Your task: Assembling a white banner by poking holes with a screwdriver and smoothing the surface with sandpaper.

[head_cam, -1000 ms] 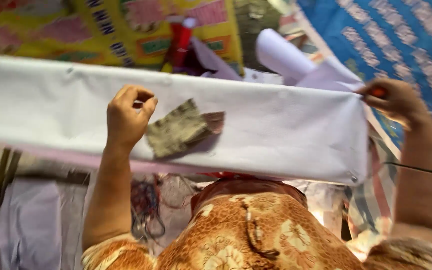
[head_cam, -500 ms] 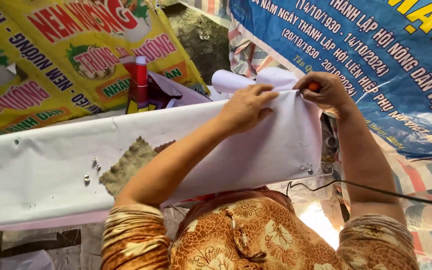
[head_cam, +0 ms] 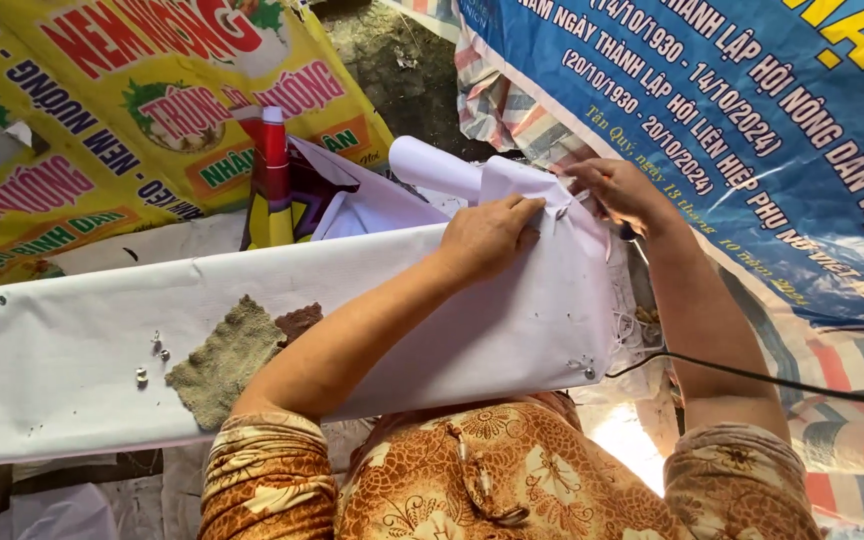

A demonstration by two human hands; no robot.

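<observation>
Both hands pinched the white vinyl sheet (head_cam: 512, 330) at its far right corner: left hand (head_cam: 487, 235), right hand (head_cam: 620, 195); it looked limp, light.

1. The white sheet (head_cam: 372, 330) is looking like smooth, faintly glossy vinyl or coated fabric, creasing softly.
2. Small metal eyelets (head_cam: 142, 376) are glinting on it.
3. The rag (head_cam: 222, 360) is showing rough, matt, olive cloth.
4. The blue banner (head_cam: 752, 130) is shining like printed plastic.
5. The black cord (head_cam: 752, 377) is looking rubbery, smooth.
</observation>
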